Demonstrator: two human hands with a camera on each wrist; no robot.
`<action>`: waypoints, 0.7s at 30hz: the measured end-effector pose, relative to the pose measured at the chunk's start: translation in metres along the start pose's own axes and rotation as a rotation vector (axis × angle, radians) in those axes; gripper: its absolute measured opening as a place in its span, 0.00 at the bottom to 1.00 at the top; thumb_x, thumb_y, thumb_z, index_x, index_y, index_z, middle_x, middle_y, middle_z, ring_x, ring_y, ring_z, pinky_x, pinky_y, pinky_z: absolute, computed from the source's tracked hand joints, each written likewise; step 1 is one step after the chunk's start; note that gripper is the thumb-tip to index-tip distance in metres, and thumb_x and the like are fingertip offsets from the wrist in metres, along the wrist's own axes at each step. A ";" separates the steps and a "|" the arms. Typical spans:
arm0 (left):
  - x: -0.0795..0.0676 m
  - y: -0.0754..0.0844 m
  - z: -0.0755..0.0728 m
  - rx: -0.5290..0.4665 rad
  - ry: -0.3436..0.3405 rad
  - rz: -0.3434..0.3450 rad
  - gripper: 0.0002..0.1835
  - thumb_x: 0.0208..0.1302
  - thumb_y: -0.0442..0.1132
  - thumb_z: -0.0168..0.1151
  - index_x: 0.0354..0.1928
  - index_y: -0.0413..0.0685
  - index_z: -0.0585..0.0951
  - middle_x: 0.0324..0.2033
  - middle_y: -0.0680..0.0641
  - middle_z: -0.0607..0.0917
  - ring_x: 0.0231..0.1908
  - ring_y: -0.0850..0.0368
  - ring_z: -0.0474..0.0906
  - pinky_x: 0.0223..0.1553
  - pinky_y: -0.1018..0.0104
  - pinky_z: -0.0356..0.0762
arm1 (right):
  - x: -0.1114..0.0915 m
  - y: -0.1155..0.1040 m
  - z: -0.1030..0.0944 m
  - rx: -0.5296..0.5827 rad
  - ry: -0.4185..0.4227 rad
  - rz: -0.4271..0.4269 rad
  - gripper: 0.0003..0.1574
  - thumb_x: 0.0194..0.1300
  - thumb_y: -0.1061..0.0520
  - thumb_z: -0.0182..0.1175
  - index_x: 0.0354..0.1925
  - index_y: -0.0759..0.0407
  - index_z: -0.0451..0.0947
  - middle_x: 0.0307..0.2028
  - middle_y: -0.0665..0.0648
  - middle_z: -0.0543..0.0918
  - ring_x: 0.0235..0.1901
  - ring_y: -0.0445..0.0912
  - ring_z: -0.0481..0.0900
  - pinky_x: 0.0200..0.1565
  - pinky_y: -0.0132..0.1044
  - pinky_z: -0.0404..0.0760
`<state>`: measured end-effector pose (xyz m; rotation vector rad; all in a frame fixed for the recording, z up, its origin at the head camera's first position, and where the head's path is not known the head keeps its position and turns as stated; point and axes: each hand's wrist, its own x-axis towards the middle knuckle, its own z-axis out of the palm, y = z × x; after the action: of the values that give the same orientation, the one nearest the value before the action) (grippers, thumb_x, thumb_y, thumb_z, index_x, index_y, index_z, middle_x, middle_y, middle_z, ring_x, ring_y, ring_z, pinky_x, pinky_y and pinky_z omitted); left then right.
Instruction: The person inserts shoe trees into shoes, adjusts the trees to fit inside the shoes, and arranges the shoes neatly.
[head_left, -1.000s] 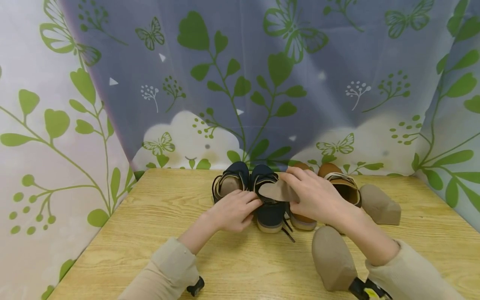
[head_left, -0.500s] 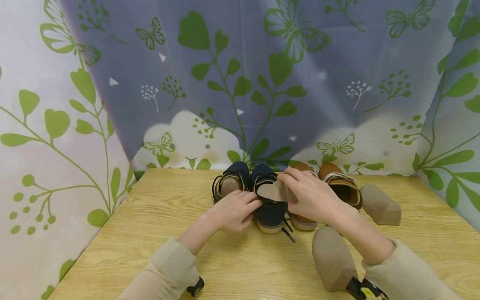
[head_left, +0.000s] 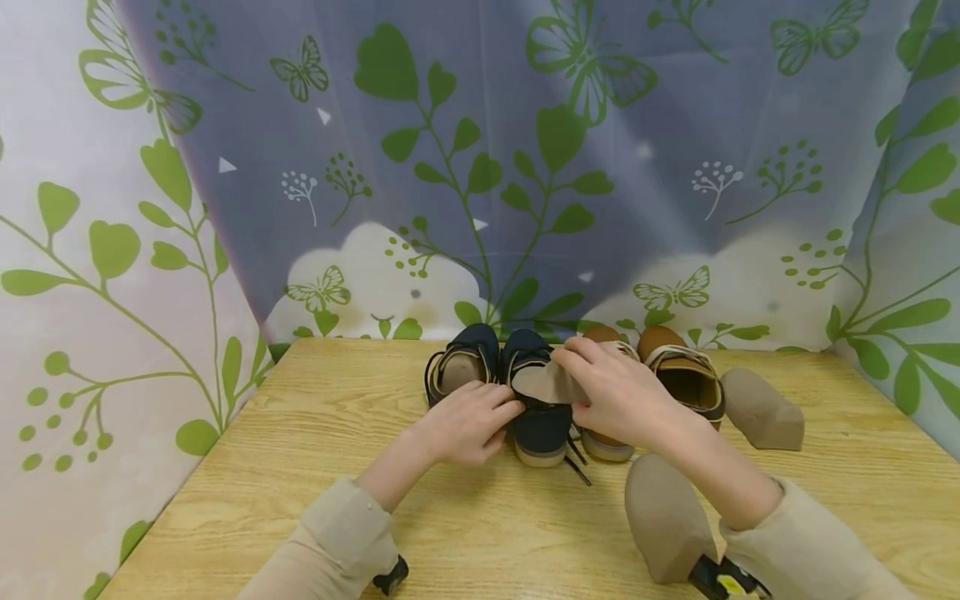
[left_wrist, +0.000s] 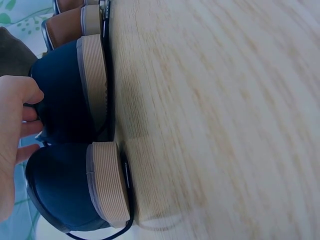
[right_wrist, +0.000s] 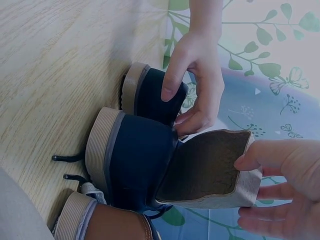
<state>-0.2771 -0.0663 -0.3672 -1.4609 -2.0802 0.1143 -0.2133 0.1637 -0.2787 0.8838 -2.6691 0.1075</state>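
My right hand (head_left: 633,392) pinches the thick heel end of a grey-brown moulded pulp shoe insert (head_left: 542,383). Its rounded front end reaches into the opening of the right-hand navy shoe (head_left: 540,429), and the right wrist view shows its hollow underside (right_wrist: 205,162). At the left side of that shoe's collar, my left hand (head_left: 463,423) grips the edge with bent fingers; the fingertips are partly hidden. Beside it stands the other navy shoe (head_left: 474,337), with a similar insert (head_left: 459,372) inside. Dark laces (head_left: 577,475) trail onto the table.
Two brown shoes stand to the right; the nearer brown shoe (head_left: 609,446) is partly behind my right hand, the farther brown shoe (head_left: 663,343) gapes open. Two loose inserts lie on the wooden table (head_left: 337,400): one insert (head_left: 761,408) far right, another insert (head_left: 663,517) under my right forearm. A patterned cloth (head_left: 480,167) hangs behind.
My right hand and the insert have shifted slightly left, toward the navy shoe's opening. My left hand stays in place at the collar.
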 end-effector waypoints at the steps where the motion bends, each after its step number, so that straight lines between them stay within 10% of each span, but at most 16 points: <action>1: 0.000 0.000 0.000 0.001 0.002 0.001 0.16 0.55 0.39 0.59 0.47 0.48 0.76 0.39 0.49 0.75 0.35 0.55 0.74 0.38 0.63 0.71 | 0.000 0.000 0.000 0.000 0.001 -0.001 0.38 0.48 0.61 0.69 0.58 0.63 0.70 0.55 0.64 0.70 0.51 0.60 0.72 0.46 0.52 0.73; 21: 0.000 0.000 0.001 0.014 0.003 0.009 0.17 0.53 0.40 0.61 0.46 0.48 0.76 0.38 0.50 0.75 0.34 0.56 0.73 0.37 0.63 0.70 | 0.003 -0.004 0.006 -0.018 0.003 -0.011 0.37 0.49 0.61 0.69 0.59 0.64 0.71 0.56 0.66 0.71 0.51 0.62 0.71 0.48 0.51 0.73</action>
<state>-0.2774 -0.0661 -0.3678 -1.4612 -2.0661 0.1297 -0.2150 0.1573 -0.2832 0.8923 -2.6580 0.0817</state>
